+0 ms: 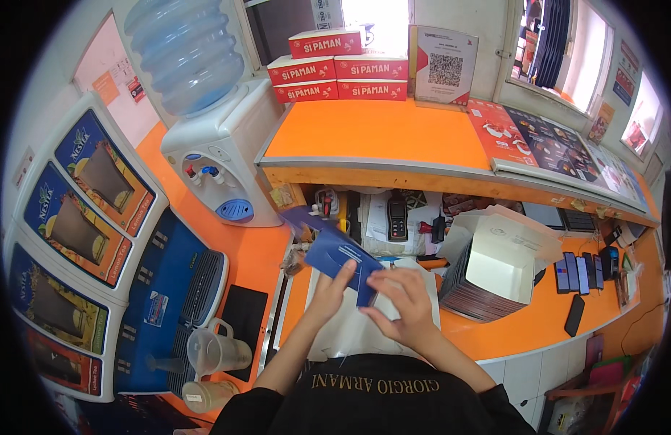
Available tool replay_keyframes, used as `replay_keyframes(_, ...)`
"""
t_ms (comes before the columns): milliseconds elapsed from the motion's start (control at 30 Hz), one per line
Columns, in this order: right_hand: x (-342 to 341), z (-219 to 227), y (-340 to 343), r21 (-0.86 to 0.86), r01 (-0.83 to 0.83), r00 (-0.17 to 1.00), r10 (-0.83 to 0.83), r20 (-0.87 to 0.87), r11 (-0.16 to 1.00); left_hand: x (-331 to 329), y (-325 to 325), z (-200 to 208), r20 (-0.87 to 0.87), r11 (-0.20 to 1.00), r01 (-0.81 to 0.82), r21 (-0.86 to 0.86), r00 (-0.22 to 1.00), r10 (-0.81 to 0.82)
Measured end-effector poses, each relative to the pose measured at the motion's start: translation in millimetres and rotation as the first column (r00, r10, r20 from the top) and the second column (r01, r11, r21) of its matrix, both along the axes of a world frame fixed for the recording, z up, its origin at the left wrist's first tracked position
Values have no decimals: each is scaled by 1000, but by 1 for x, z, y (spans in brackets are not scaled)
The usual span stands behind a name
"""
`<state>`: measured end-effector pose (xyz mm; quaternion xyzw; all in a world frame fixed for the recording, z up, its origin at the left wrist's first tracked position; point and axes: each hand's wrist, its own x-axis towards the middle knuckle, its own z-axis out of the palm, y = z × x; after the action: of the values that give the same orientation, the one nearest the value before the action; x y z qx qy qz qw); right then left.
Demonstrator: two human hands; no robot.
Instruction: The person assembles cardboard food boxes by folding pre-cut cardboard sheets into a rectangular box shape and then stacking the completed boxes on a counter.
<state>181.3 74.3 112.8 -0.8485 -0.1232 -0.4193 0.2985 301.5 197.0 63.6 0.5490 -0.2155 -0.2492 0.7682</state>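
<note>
Both hands are on a folded blue cardboard sheet (335,250) with white print, raised over the counter in front of my chest. My left hand (332,291) grips its lower edge, thumb lying on the printed face. At the right end, my right hand (406,304) pinches the folded edge between thumb and fingers. The far end of the sheet angles up and away to the left. Beneath it, a pale sheet (335,330) covers part of the orange worktop.
Right of my hands stands a stack of nested white-lined cartons (495,272). Several phones (582,272) lie farther right. A card reader (398,217) sits under the raised orange counter (379,134). At left are a water dispenser (219,145), drink machine (96,239) and plastic jug (218,351).
</note>
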Motion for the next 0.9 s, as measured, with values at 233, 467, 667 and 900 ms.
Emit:
replay_keyframes(233,9,6,-22,160,156,987,-149,-51,975,-11,-18,13,301,982,94,-164,953,-41)
replay_keyframes(467,0,0,-28,-103,56,998,-57,-1,993,-8,-12,17,250,992,17,-123,968,14)
replay_keyframes(667,7,-4,-14,-100,304,952,-297,81,947,-23,-18,2,467,990,-130,53,879,90)
replay_keyframes(900,9,-20,-8,-52,379,925,-376,62,924,-32,-11,4,603,993,-83,81,798,18)
